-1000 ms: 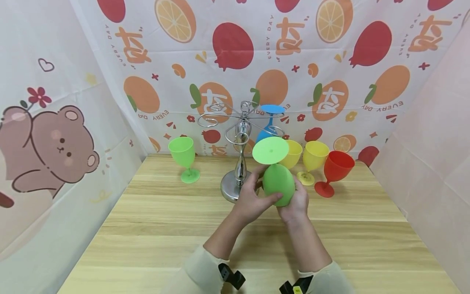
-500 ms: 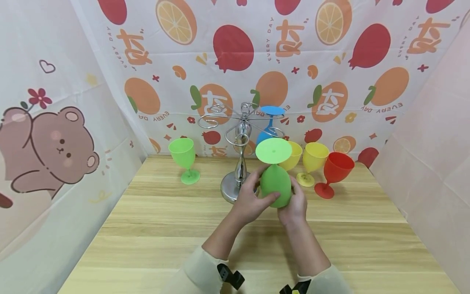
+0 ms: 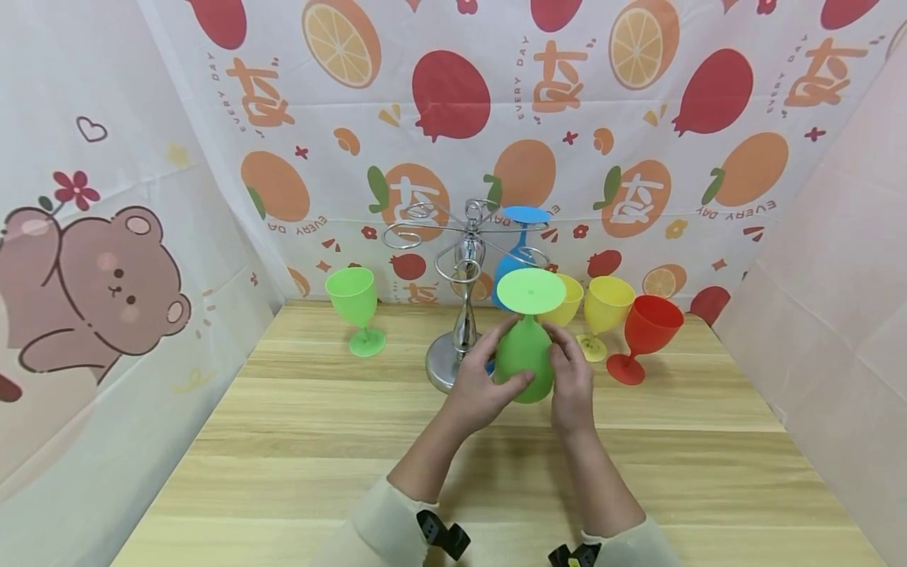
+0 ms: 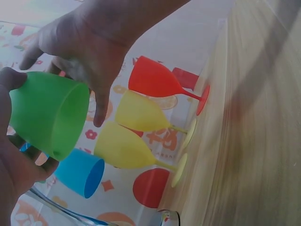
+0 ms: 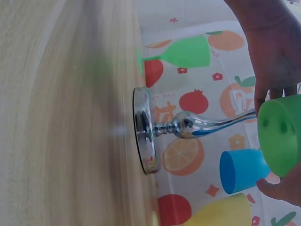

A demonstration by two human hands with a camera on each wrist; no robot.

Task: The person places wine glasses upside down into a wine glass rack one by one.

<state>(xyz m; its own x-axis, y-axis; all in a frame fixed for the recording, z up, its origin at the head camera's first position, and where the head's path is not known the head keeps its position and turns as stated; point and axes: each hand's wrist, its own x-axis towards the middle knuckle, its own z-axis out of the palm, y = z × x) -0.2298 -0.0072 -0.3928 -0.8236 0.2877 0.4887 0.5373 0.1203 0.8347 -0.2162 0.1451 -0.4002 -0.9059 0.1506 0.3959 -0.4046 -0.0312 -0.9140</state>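
Note:
My left hand (image 3: 476, 391) grips a green plastic goblet (image 3: 526, 362) held upside down, its round foot on top. In the left wrist view the thumb and fingers of that hand wrap the bowl. My right hand (image 3: 572, 383) is at the goblet's right side; in the left wrist view its fingers are spread and its thumb stands apart from the bowl. Just behind is a chrome goblet rack (image 3: 465, 315) with curled wire arms. From one arm a blue goblet (image 5: 244, 170) hangs upside down, clear of the table.
Another green goblet (image 3: 352, 295) stands upright left of the rack. To the right, two yellow goblets (image 3: 608, 303) and a red goblet (image 3: 653, 324) stand upright on the wooden table (image 3: 319, 465). A fruit-print cloth (image 3: 453, 94) hangs behind, with cloth at both sides.
The green goblet has tipped more upright and shifted slightly lower. My right hand has loosened from beneath the bowl and moved to its right side. The left hand keeps its hold.

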